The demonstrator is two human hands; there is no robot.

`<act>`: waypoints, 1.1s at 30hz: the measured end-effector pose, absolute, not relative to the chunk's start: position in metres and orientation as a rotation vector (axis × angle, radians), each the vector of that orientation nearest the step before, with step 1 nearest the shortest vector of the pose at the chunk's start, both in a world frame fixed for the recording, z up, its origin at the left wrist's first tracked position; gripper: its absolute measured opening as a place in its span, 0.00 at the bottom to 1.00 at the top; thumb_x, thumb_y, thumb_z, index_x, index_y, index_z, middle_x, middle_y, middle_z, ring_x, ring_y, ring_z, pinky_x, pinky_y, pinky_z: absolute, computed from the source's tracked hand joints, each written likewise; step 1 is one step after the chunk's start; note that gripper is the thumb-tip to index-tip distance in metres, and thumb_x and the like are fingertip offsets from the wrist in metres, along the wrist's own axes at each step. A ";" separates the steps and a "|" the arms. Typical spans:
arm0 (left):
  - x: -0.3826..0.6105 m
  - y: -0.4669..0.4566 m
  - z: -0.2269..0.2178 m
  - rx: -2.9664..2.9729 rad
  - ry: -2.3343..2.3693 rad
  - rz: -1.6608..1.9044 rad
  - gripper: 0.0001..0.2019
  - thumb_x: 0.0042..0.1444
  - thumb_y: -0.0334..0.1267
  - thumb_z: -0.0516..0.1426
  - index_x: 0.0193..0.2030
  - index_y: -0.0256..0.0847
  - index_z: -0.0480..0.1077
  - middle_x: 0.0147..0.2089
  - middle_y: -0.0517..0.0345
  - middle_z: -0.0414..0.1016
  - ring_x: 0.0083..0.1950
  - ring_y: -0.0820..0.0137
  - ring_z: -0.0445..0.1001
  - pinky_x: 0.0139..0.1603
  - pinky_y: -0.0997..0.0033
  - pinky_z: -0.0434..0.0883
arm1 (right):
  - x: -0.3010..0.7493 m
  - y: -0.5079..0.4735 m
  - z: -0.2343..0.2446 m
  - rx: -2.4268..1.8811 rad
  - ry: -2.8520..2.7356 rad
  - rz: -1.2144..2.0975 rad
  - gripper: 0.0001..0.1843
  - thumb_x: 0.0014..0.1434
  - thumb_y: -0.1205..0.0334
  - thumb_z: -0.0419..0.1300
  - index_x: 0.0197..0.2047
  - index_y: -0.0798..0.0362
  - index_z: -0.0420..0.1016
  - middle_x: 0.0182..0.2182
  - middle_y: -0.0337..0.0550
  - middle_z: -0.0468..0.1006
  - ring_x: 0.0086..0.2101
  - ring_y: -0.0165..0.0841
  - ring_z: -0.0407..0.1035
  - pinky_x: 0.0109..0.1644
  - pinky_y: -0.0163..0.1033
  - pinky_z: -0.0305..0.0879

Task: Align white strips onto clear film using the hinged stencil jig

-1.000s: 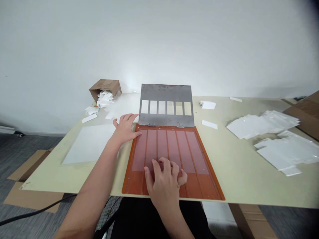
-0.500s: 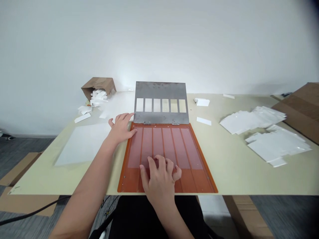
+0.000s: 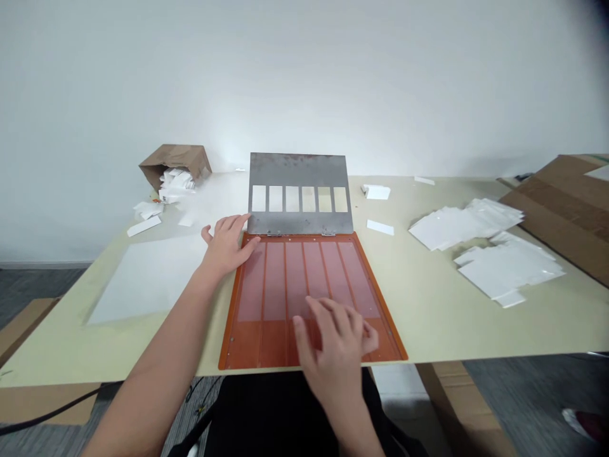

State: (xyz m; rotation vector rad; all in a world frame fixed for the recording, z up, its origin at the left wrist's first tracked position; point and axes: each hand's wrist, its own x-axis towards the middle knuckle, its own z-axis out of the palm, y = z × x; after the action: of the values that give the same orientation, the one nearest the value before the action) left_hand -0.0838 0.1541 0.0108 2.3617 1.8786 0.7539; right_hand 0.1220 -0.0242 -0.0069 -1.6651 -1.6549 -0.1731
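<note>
An orange board (image 3: 273, 339) with long grooves lies at the table's front edge, translucent pinkish strips (image 3: 276, 279) covering its upper part. Hinged to its far side, a grey metal plate (image 3: 299, 168) with a row of rectangular windows is tilted up. My left hand (image 3: 226, 247) rests at the board's far left corner, fingers apart, beside the plate's lower edge; it holds nothing. Over the front part of the board is my right hand (image 3: 335, 343), slightly blurred, fingers spread and bent. Nothing shows in it, and whether it touches the board I cannot tell.
A translucent sheet (image 3: 147, 276) lies to the left. Behind it, a cardboard box (image 3: 188, 158) spills white pieces (image 3: 176, 184). On the right are piles of clear-wrapped white cards (image 3: 511, 266) and a large cardboard box (image 3: 566, 203). A small white block (image 3: 375, 192) stands near the plate.
My right hand has moved to the right over the board's front part. My left hand stays at the far left corner. The view has turned slightly to the right.
</note>
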 end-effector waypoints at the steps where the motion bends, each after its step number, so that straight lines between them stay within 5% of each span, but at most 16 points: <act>1: -0.083 0.154 0.011 2.364 1.877 0.763 0.26 0.61 0.51 0.50 0.65 0.47 0.61 0.63 0.45 0.68 0.64 0.50 0.62 0.63 0.33 0.46 | 0.134 -0.024 -0.006 -1.712 -1.652 -0.214 0.16 0.67 0.50 0.53 0.49 0.48 0.76 0.44 0.46 0.80 0.45 0.44 0.67 0.53 0.54 0.47; 8: -0.080 0.154 0.010 2.372 1.864 0.760 0.27 0.62 0.50 0.48 0.66 0.44 0.61 0.62 0.42 0.69 0.64 0.50 0.63 0.63 0.34 0.46 | 0.191 -0.005 -0.010 -2.017 -1.711 -0.213 0.30 0.67 0.39 0.46 0.59 0.51 0.70 0.44 0.55 0.81 0.49 0.54 0.64 0.54 0.68 0.39; 17: -0.082 0.155 0.006 2.357 1.864 0.748 0.27 0.63 0.50 0.47 0.66 0.45 0.59 0.62 0.43 0.69 0.65 0.50 0.62 0.64 0.35 0.45 | 0.184 0.000 -0.018 -2.098 -1.708 -0.073 0.32 0.65 0.37 0.46 0.60 0.50 0.69 0.48 0.56 0.80 0.50 0.56 0.64 0.54 0.74 0.39; 27: -0.085 0.155 0.005 2.319 1.919 0.762 0.25 0.64 0.48 0.45 0.66 0.46 0.60 0.62 0.44 0.70 0.64 0.53 0.64 0.65 0.37 0.47 | 0.198 0.013 0.014 -1.975 -1.845 -0.092 0.24 0.66 0.43 0.49 0.57 0.47 0.70 0.55 0.52 0.76 0.52 0.53 0.65 0.56 0.70 0.43; 33: -0.079 0.154 0.004 2.354 1.975 0.731 0.24 0.66 0.42 0.44 0.67 0.43 0.59 0.61 0.42 0.70 0.63 0.53 0.65 0.65 0.34 0.46 | 0.203 0.111 0.057 -1.694 -2.180 0.007 0.20 0.65 0.48 0.52 0.54 0.47 0.72 0.54 0.48 0.76 0.53 0.47 0.66 0.56 0.58 0.54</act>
State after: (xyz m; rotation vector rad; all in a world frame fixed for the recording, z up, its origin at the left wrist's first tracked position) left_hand -0.0792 0.1540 0.0042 2.3539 1.9746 0.7313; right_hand 0.2027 0.1105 0.0567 -1.6939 -2.1799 0.0071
